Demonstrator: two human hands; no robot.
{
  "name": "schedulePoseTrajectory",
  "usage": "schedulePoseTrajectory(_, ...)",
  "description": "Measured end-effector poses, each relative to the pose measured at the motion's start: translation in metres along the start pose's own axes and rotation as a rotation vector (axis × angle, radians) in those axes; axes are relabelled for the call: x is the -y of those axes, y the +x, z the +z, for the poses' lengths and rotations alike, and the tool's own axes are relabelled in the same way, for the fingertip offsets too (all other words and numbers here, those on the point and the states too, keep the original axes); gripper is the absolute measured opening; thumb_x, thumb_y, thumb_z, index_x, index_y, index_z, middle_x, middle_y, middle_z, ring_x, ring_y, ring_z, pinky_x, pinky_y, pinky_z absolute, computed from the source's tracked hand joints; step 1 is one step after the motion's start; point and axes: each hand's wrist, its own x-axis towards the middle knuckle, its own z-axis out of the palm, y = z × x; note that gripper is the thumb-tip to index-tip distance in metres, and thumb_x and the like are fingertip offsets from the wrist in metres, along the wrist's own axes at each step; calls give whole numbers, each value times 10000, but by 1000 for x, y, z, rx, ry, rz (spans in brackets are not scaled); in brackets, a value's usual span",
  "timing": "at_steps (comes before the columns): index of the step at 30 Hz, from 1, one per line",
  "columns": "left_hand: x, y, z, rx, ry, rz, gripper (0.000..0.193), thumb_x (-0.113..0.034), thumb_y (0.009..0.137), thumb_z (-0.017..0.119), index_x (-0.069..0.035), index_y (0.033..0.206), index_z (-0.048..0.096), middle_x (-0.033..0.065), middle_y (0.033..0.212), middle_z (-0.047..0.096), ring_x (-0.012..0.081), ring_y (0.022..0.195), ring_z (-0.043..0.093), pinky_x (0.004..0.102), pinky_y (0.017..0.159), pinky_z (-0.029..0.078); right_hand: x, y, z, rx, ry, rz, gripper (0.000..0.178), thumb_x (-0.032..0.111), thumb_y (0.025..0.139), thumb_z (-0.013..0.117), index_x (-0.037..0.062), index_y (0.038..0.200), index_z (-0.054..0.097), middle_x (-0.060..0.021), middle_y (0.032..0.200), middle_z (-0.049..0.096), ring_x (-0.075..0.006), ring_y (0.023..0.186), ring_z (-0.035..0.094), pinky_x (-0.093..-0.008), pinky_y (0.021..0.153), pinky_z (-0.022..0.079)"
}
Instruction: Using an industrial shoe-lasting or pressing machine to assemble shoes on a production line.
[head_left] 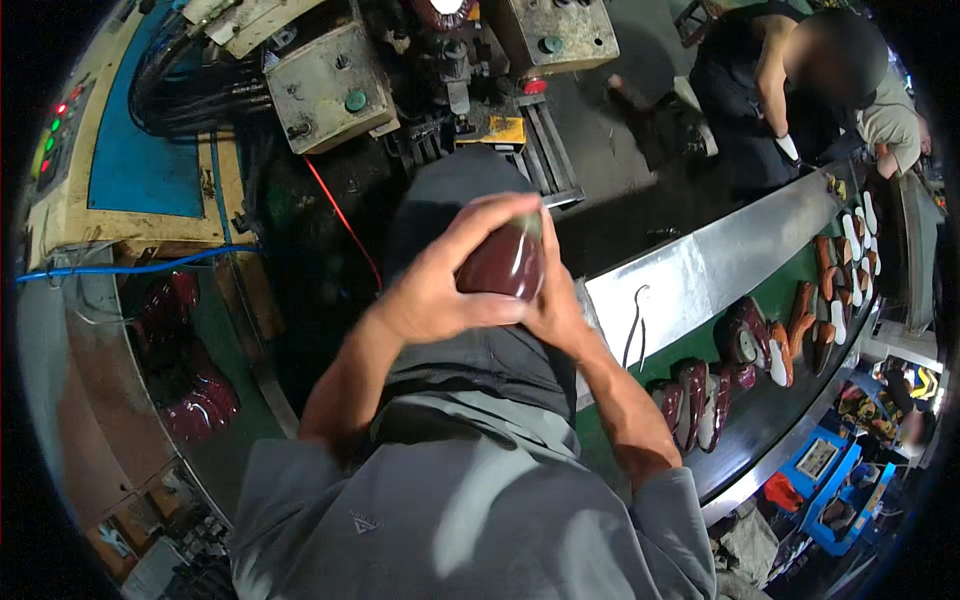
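Note:
A glossy dark red shoe upper [500,268], its rounded end facing up, is held between my two hands in front of my lap. My left hand [432,283] wraps round its left side, fingers over the far end and thumb across the near side. From the right, my right hand [555,297] presses against it, fingers closed along its side and partly hidden behind it. The underside of the shoe upper cannot be seen. Nearest to my right forearm, a thin pair of pincers [636,325] lies on the metal ledge [690,265].
A machine with metal housings [330,90] stands ahead. Several dark red shoe uppers [690,400] and brown ones [802,318] line the curved bench at right; more dark red pieces [200,400] lie at left. A control panel [60,135] is far left. Another person [745,100] works at far right.

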Motion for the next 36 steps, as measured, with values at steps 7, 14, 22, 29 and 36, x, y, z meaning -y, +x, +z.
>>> schedulePoseTrajectory(7,73,34,21,-440,-602,-38,793,-414,1158,581,-135,1783,181,113,1767,331,244,1603,348,396,1326,267,37,46,-44,294,639,521,896,169,979,826,9,1706,328,-156,1514,611,-256,1399,593,-416,1196,473)
schedulePoseTrajectory(14,147,57,44,-981,-482,-287,592,-286,1135,553,-72,1665,400,132,1538,574,266,1370,559,415,1194,427,61,27,-24,140,-542,109,1035,307,866,900,133,1728,354,-393,1690,301,-561,1420,480,-559,1221,440)
schedulePoseTrajectory(22,162,51,-14,-622,630,-312,590,-285,979,783,-16,1478,621,266,1364,691,430,1271,665,464,1092,521,33,1,-11,188,-744,75,810,243,847,858,303,1608,588,-396,1725,168,-538,1167,557,-585,1023,535)
schedulePoseTrajectory(29,166,64,-51,-482,602,-363,182,-83,1022,654,29,1094,778,279,986,756,482,949,746,485,782,576,30,12,-15,260,-759,39,730,250,844,858,360,1539,663,-365,1755,163,-479,1134,570,-563,945,588)
schedulePoseTrajectory(36,187,67,-64,-505,438,-444,213,-148,1042,664,48,1015,746,270,911,721,460,878,738,471,746,557,18,30,-28,302,-710,13,687,260,848,861,363,1507,697,-354,1763,156,-489,1156,570,-565,1000,586)
